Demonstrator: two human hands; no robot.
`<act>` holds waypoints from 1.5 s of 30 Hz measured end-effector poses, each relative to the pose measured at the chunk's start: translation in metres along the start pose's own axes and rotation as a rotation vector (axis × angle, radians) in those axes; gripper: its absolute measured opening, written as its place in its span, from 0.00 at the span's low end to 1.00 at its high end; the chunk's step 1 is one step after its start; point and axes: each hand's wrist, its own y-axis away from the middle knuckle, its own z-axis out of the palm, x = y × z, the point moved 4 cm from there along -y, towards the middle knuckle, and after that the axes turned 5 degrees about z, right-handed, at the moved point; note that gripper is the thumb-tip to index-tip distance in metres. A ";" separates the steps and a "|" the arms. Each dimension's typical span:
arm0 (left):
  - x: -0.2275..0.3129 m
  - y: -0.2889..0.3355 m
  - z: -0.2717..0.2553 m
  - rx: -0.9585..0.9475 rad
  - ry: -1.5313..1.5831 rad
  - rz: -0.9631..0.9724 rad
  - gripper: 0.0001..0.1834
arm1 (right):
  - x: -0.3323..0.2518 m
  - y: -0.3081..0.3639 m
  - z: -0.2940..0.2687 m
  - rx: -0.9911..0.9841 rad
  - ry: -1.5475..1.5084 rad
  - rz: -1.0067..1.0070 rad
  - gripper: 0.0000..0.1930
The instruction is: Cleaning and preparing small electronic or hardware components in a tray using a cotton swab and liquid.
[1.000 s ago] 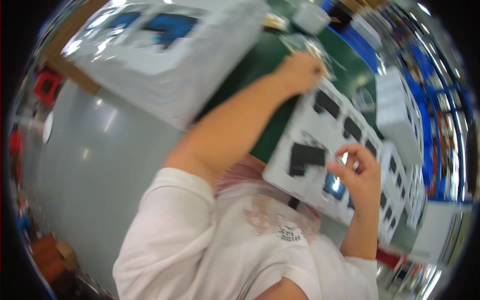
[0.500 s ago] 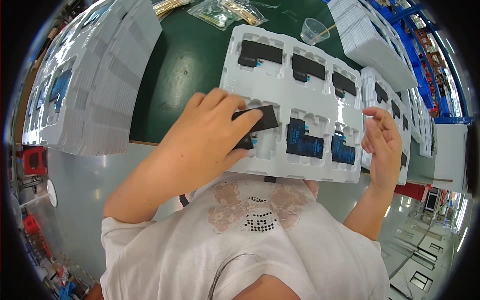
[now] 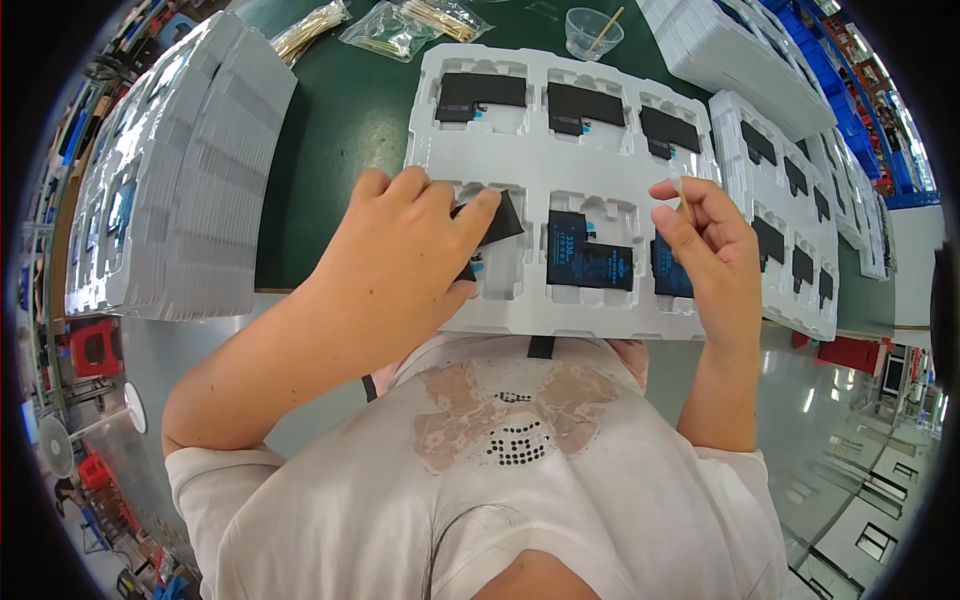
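A white plastic tray [image 3: 520,160] with moulded pockets lies before me, holding flat, L-shaped black batteries. My left hand [image 3: 405,235] is over its near-left pocket, fingers closed on a black battery [image 3: 508,220] that sits tilted there; the palm hides part of it. Beside it lies a battery with blue print [image 3: 590,262]. Above the near-right pocket, my right hand [image 3: 718,245] pinches a thin stick with a white tip, a cotton swab [image 3: 684,200]. A second blue-printed battery [image 3: 670,268] is partly covered by that hand. Plain black batteries [image 3: 585,105] fill the far row.
Tall stacks of white trays stand at the left [image 3: 215,180] and far right [image 3: 700,50]. Another battery-filled tray [image 3: 800,215] adjoins mine on the right. On the green table [image 3: 335,130] are a clear plastic cup [image 3: 590,38] with a stick and bags of swabs [image 3: 385,32].
My right hand has moved left and inward over the tray, bringing the swab into view. The left hand still grips the battery, now tilted more. The whole view has shifted slightly.
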 end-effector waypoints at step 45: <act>-0.023 0.017 0.005 0.269 0.311 -0.008 0.30 | -0.032 -0.005 0.039 -0.417 0.658 -0.074 0.13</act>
